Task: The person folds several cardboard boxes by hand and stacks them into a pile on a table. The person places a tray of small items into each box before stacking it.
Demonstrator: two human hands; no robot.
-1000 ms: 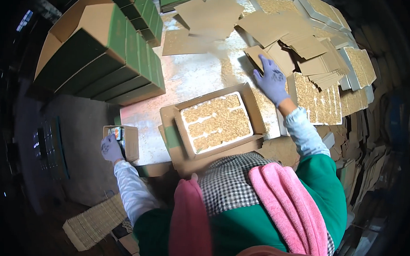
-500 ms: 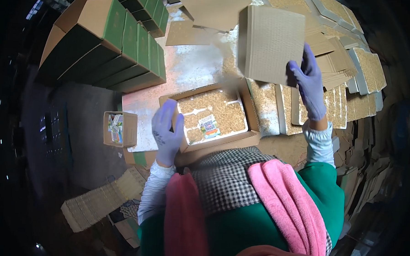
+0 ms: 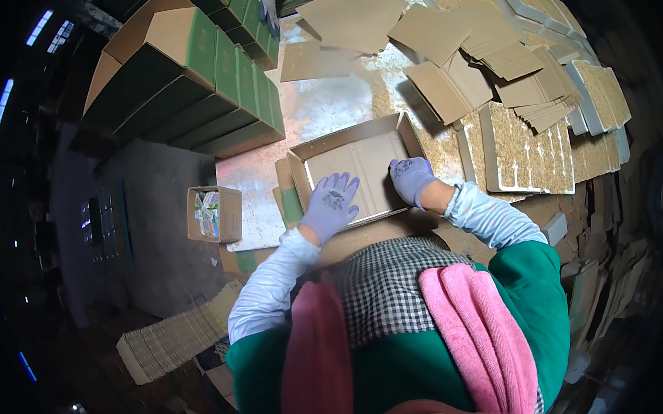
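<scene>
An open cardboard box [image 3: 353, 136] stands in front of me, with a creased cardboard sheet [image 3: 348, 163] lying inside it. The sheet covers what is beneath. My left hand [image 3: 331, 207], in a lilac glove, rests on the sheet's near-left part with its fingers spread. At the box's right side my right hand [image 3: 414, 181], gloved alike, is closed with the knuckles against the sheet or inner wall; its palm side is hidden, so whether it grips anything cannot be seen.
Green-and-brown boxes [image 3: 219, 76] stand in a row at the left, near another person's gloved hand [image 3: 270, 12]. A small box of printed packets [image 3: 209, 213] sits left. Loose cardboard sheets [image 3: 501, 51] and white-edged trays with tan flaky filling [image 3: 533, 157] lie right.
The cardboard sheet has gone from my raised right hand down into the box, over the filled tray. My left hand has moved from the box's left side onto the sheet. Another person's hand has appeared.
</scene>
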